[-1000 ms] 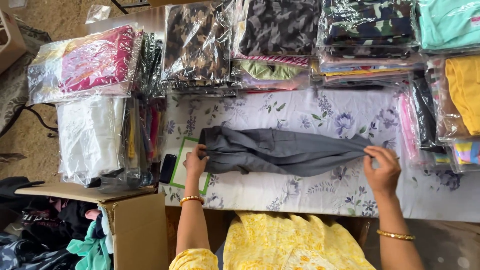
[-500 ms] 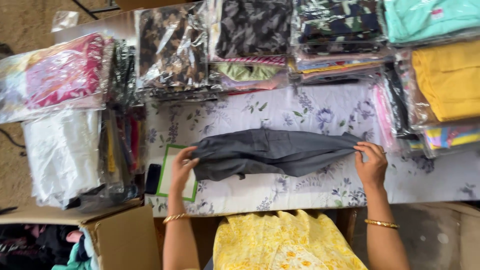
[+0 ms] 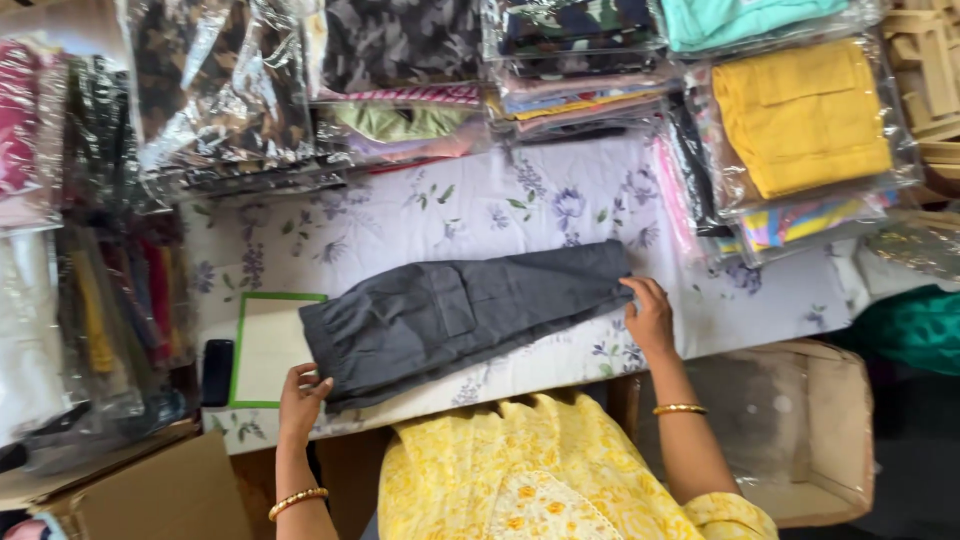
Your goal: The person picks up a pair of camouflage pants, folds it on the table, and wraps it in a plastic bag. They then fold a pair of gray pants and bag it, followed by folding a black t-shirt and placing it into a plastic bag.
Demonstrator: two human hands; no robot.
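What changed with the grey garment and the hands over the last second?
The grey garment now spans less of the table than before, so it looks folded shorter. The left hand shifted to its near-left corner; the right hand still presses its right end. The packed clothing stacks and green-edged board stayed put.

Folded trousers (image 3: 470, 315) lie mid-desk (image 3: 520, 205). Left hand (image 3: 303, 397) at their near-left corner, right hand (image 3: 650, 315) at right end. Board (image 3: 265, 345) underneath left, phone (image 3: 217, 372) further left. Bagged stacks (image 3: 800, 115) behind.
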